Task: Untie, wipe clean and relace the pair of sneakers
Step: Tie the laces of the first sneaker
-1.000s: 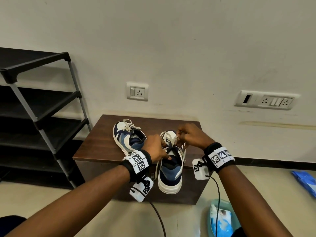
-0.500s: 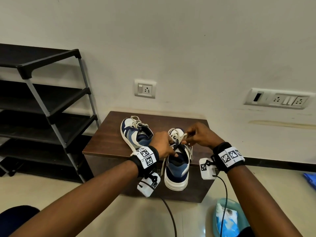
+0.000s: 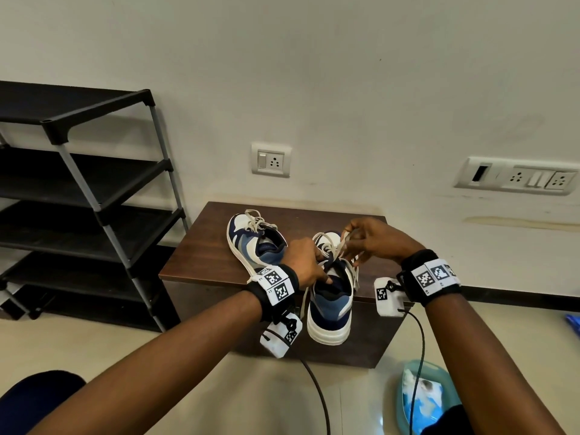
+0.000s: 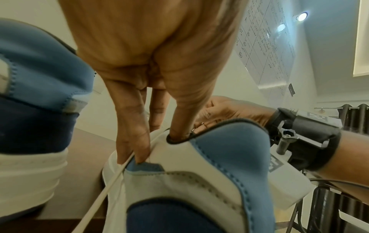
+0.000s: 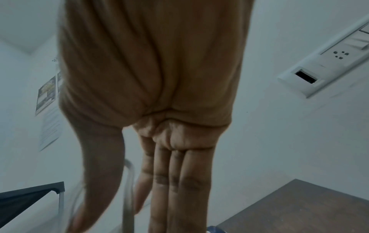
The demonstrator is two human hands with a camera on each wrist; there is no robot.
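Two blue-and-white sneakers stand on a low brown table (image 3: 201,255). The near sneaker (image 3: 329,309) hangs its heel over the front edge; the far sneaker (image 3: 251,240) sits laced behind it to the left. My left hand (image 3: 306,262) grips the near sneaker's collar (image 4: 179,140), thumb inside the opening and fingers outside against a loose white lace (image 4: 111,178). My right hand (image 3: 367,237) pinches a white lace (image 3: 343,243) and holds it raised above the near sneaker's tongue. In the right wrist view the lace (image 5: 127,189) is a blur beside the fingers.
A black shelf rack (image 3: 94,189) stands left of the table. On the floor at the lower right sits a teal tub (image 3: 420,400) holding a cloth. Sockets (image 3: 271,160) line the wall behind. A blue item (image 3: 572,324) lies at the right edge.
My right hand has lifted the pinched lace up and to the right, away from the near sneaker. The left hand keeps its grip on the collar. The head view has shifted.
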